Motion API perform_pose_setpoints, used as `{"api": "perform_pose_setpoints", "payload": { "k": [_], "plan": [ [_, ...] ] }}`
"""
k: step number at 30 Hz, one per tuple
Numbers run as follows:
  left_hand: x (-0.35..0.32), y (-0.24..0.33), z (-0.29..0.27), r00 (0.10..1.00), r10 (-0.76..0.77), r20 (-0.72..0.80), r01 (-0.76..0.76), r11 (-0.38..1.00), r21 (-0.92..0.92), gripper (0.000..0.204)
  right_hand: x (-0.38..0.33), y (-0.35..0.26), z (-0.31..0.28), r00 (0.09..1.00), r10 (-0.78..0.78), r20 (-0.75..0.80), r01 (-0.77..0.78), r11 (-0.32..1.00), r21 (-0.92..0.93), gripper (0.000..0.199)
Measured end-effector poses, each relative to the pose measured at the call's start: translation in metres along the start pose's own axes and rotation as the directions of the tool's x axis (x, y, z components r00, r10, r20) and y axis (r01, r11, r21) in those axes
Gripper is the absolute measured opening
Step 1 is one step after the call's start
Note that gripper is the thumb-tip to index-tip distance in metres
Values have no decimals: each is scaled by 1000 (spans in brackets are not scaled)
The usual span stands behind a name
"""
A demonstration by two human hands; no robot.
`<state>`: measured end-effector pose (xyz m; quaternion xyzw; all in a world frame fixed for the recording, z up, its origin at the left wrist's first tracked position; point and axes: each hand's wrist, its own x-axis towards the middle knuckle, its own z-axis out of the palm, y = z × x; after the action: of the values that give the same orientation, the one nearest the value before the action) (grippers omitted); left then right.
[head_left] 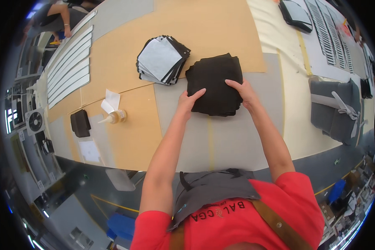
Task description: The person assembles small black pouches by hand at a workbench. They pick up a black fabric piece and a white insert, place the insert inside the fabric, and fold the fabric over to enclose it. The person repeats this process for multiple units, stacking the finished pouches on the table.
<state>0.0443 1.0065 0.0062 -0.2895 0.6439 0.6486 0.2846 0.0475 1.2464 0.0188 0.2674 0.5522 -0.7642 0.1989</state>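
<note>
Both my hands grip a thick stack of black fabric pieces (pixel 214 89) over the grey part of the table. My left hand (pixel 190 101) clasps its left edge, thumb on top and fingers out of sight at the side. At the right edge my right hand (pixel 243 92) holds it the same way, its thumb lying on the top piece. Just beyond and to the left lies a fanned pile of black pieces with pale grey-white faces (pixel 160 58). Its right side comes close to the black stack.
Left on the table are a glue bottle (pixel 117 116) with a pointed nozzle, white paper (pixel 111 101), a small black stack (pixel 80 123) and long pale strips (pixel 71 71). A grey padded piece (pixel 334 106) lies at the right. Another person's arm (pixel 64 18) shows far left.
</note>
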Motion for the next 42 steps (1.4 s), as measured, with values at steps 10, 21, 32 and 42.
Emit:
{"api": "perform_pose_setpoints", "payload": {
  "k": [10, 21, 32, 42],
  "plan": [
    [-64, -40, 37, 984, -79, 161, 104, 982, -155, 69, -58, 16, -49, 995, 95, -21, -96, 994, -56, 67],
    [-64, -84, -10, 944, 154, -290, -79, 964, 253, 78, -34, -13, -50, 876, -480, -52, 264, 567, -780, 80],
    [43, 25, -77, 803, 173, -571, -271, 958, -90, 81, 164, -73, 133, 946, -168, 278, 316, 674, -668, 104],
    [70, 45, -93, 946, -75, -315, -141, 780, -609, 76, 185, -84, 168, 884, 222, 411, 172, 663, -729, 87]
  ]
}}
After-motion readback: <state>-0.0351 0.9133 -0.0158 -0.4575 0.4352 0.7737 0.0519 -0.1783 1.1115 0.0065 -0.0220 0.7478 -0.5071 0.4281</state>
